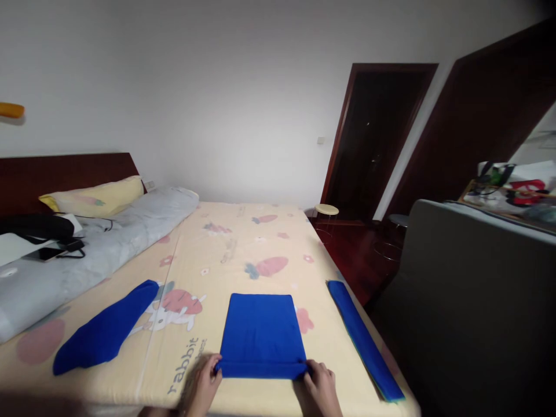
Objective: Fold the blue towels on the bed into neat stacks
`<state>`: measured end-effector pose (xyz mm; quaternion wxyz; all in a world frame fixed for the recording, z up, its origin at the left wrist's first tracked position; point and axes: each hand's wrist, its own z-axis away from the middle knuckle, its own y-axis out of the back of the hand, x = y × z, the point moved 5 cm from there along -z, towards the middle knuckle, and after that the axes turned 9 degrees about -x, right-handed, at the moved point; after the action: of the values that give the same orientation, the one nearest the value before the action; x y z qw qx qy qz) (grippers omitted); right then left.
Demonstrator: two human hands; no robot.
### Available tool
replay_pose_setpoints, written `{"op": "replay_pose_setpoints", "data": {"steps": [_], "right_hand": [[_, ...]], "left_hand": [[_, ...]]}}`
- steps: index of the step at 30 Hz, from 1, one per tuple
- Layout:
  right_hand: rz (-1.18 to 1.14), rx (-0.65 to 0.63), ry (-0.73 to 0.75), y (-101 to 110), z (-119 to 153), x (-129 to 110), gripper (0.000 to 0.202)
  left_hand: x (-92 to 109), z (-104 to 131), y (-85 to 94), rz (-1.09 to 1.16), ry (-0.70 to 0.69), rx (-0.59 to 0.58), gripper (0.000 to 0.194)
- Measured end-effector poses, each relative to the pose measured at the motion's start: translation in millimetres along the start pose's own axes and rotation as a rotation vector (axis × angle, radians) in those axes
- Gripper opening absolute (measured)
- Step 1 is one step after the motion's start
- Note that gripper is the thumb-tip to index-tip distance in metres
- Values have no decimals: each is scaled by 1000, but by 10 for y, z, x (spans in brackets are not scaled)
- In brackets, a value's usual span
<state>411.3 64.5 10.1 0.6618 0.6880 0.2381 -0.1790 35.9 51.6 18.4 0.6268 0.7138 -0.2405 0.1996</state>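
A blue cloth (264, 327) lies flat on the bed in front of me, with a narrow strip folded over along its near edge. My left hand (208, 373) pinches the left end of that fold between thumb and fingers. At the right end, my right hand (319, 379) grips the fold the same way. To the left lies another blue cloth (108, 330), loosely bunched. A long, narrow folded blue cloth (362, 339) rests near the bed's right edge.
The bed (243, 237) has a cream sheet printed with carrots and rabbits. A rolled grey quilt (130, 223), a yellow pillow (99, 197) and a phone (46, 253) are at the left. Beyond the right edge stand a stool (326, 209) and a dark grey panel (460, 289).
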Motion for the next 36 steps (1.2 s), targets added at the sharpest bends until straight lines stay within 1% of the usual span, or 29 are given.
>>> {"op": "replay_pose_setpoints", "data": {"steps": [2,4,6,7,9,10,12,14,15,16,17,18,20,23,25,27,29,31,33,36], "right_hand": [[6,51,-44,14,-62,7,28],[48,143,-60,4,-79,20,24],[84,252,-39,-29,-59,-10,23],[89,294,-9,-61,-43,-61,23],[75,317,99,-172,-13,-270,24],[64,293,168,-253,-3,-423,24],[46,205,302,-443,12,-768,23],[44,136,348,-615,14,-1026,21],[50,124,341,-674,9,-1083,22],[57,122,333,-712,6,-1088,23],[66,122,332,-728,4,-1043,26],[76,120,336,-723,5,-951,30],[95,133,322,-643,20,-656,36],[120,134,240,-445,63,-168,39],[130,88,225,-355,93,11,41],[130,30,230,-332,107,55,43],[131,19,210,-353,102,30,43],[154,62,184,-389,86,-14,40],[203,133,173,-407,66,-49,38],[269,187,207,-372,30,-76,45]], "left_hand": [[3,-93,10,-59,97,-17,28],[35,-126,29,-207,197,14,27],[124,-117,13,-338,229,84,32],[194,-107,-30,-371,208,112,34],[381,-89,-216,-373,110,110,39],[488,-82,-352,-354,52,74,41],[698,-68,-666,-322,-44,-49,44],[826,-53,-934,-319,-55,-184,49],[844,-47,-1014,-322,-34,-234,51],[831,-43,-1048,-325,-9,-263,52],[795,-40,-1035,-325,4,-270,51],[735,-36,-981,-326,3,-261,49],[550,-20,-785,-342,-3,-209,46],[196,31,-450,-383,33,-144,46],[46,70,-309,-392,0,-143,50],[-1,100,-251,-399,-61,-159,54],[8,110,-244,-421,-69,-166,57],[44,100,-262,-450,-43,-171,58],[93,75,-279,-468,-29,-172,61],[155,26,-266,-467,-44,-177,66]]}}
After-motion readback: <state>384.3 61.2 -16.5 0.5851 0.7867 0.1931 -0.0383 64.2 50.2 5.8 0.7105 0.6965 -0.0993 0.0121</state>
